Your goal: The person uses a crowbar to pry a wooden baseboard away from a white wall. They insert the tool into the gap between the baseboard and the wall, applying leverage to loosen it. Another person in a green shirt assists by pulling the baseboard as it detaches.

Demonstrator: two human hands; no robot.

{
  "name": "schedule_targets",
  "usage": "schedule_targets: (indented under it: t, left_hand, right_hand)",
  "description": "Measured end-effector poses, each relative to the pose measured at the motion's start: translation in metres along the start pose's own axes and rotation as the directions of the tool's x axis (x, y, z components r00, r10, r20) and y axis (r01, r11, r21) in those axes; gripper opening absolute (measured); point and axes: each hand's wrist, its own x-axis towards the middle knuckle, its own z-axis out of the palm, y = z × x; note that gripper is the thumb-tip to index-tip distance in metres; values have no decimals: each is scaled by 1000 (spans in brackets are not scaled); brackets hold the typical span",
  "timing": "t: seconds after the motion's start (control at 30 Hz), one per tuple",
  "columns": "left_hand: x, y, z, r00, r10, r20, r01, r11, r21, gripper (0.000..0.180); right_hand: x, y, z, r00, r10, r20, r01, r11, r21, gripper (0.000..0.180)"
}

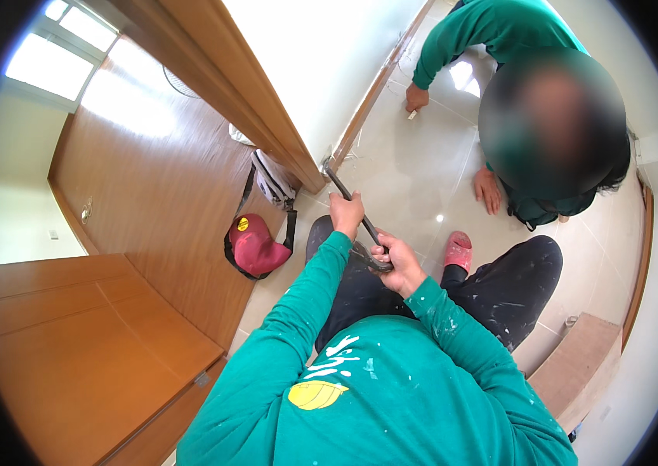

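A dark metal pry bar (342, 189) slants between my two hands, its hooked end near my lap. My left hand (347, 213) is wrapped round its middle. Lower down, my right hand (400, 266) is closed round the bar beside the hook. The far tip reaches the wall corner, at the end of the wooden baseboard (366, 105) and close to the foot of the wooden door frame (309, 177). Whether the tip is wedged behind the board, I cannot tell. Some pale debris lies on the tiles beside that corner.
A co-worker in a green sleeve (453, 43) crouches at far right, one hand (416, 99) on a small pale piece, the other on the tiles. A maroon cap (257, 247) and a bag (273, 180) lie left. A wooden door (104, 334) stands near left, a wooden box (577, 357) near right.
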Motion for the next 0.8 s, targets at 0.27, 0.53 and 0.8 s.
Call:
schedule_targets:
  t: [0.27,0.53,0.8]
  left_hand:
    - [35,22,-73,957,-93,274,173,942,-288,40]
    - [0,-7,-117,689,696,202,-646,717,-262,33]
    - [-48,17,-122,640,734,229,-81,361,-929,79]
  right_hand:
    - [-23,36,104,985,-113,132,150,937,-315,46]
    - [0,71,142,934,-355,21,278,692,-666,37]
    - [-36,33,131,386,-422,821,520,-635,-571,55]
